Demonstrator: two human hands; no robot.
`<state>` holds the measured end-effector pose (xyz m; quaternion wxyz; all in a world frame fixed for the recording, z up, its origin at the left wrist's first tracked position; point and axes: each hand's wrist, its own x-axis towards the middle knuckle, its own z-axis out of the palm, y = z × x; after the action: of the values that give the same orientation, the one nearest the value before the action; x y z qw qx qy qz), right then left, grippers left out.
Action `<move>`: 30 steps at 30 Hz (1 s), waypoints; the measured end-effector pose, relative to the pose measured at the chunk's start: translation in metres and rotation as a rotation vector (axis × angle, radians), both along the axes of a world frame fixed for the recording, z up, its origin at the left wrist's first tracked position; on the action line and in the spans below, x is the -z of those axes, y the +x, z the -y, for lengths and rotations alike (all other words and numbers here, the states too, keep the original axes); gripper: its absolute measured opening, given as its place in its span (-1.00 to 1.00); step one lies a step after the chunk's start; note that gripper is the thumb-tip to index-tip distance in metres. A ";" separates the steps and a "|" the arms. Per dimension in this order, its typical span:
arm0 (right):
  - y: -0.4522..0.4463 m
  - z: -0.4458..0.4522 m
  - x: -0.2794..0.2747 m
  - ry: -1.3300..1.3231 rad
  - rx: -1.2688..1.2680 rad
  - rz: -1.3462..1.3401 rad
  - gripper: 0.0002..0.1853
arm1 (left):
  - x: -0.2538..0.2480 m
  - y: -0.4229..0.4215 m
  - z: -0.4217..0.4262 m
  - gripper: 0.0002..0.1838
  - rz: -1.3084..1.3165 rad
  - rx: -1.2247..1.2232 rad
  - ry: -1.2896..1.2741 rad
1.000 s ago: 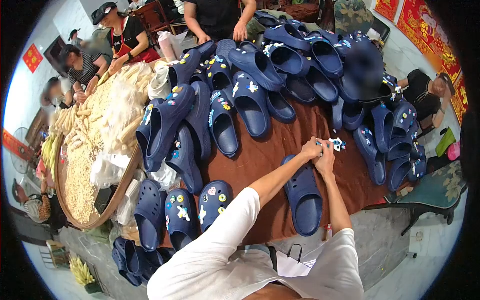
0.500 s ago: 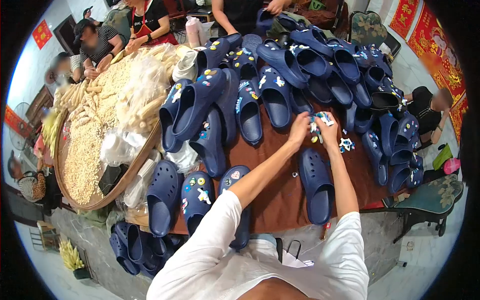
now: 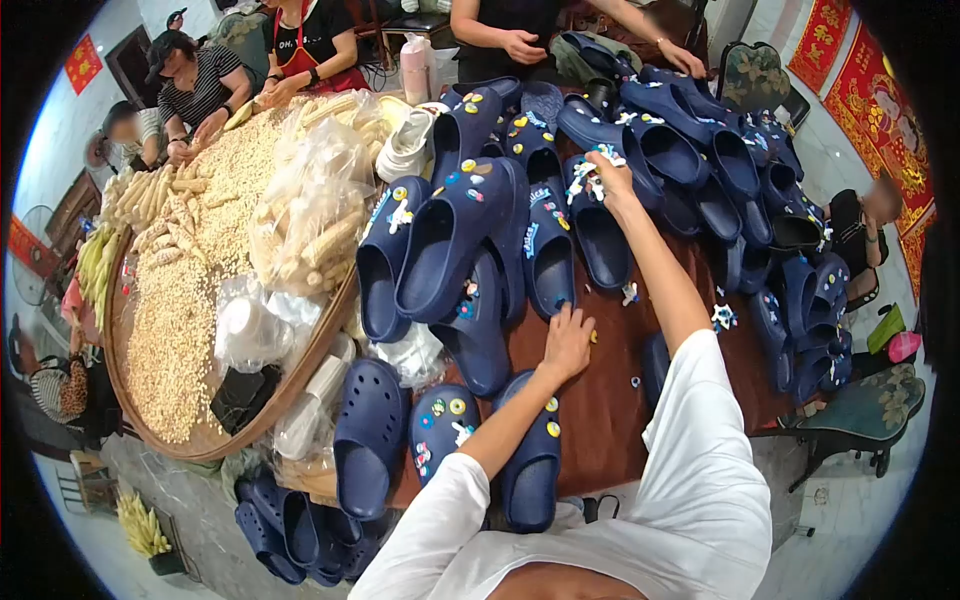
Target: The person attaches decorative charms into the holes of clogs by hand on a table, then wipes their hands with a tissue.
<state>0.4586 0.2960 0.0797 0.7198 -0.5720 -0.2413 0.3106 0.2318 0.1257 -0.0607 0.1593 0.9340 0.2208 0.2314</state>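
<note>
My right hand is closed round a bunch of white and blue shoe charms, held over the front of a navy clog. My left hand is lower down, fingers apart and pointing to the heel of another decorated clog. A small yellow charm shows beside those fingers. On the brown cloth lie a white charm and a small white-and-blue cluster of charms. A clog with bare holes stands left of my left forearm, and my right arm partly covers another clog.
Many navy clogs are piled at the back and right. To the left stands a wide round basket of corn kernels, with bagged cobs on it. Several people sit or stand around the far side. More clogs are below the table edge.
My hands have separated. The right has carried the charms up and left over a clog; the left has moved down and left to the cloth. The view has shifted, and the co-worker's hands opposite have moved.
</note>
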 end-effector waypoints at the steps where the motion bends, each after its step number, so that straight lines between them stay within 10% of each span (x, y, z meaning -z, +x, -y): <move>1: 0.005 -0.018 0.007 -0.005 0.037 0.054 -0.85 | -0.001 0.001 -0.001 -0.44 -0.019 0.006 -0.066; 9: 0.023 -0.099 0.036 -0.480 0.338 0.635 -0.57 | -0.001 0.000 0.001 -0.38 -0.055 -0.001 -0.124; 23: 0.032 -0.133 0.031 -0.370 0.448 0.397 -0.43 | -0.014 -0.001 0.000 -0.34 -0.082 0.002 -0.150; 25: 0.085 -0.183 0.111 -0.826 0.708 0.755 -0.37 | -0.010 0.000 -0.002 -0.34 -0.084 0.045 -0.152; 30: 0.059 -0.159 0.064 -0.540 0.367 0.360 -0.39 | -0.023 0.003 -0.001 -0.37 -0.149 0.014 -0.127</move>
<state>0.5175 0.4548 0.0160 0.5327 -0.8204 -0.1669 0.1233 0.2345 0.1266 -0.0376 0.2027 0.9382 0.2397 0.1456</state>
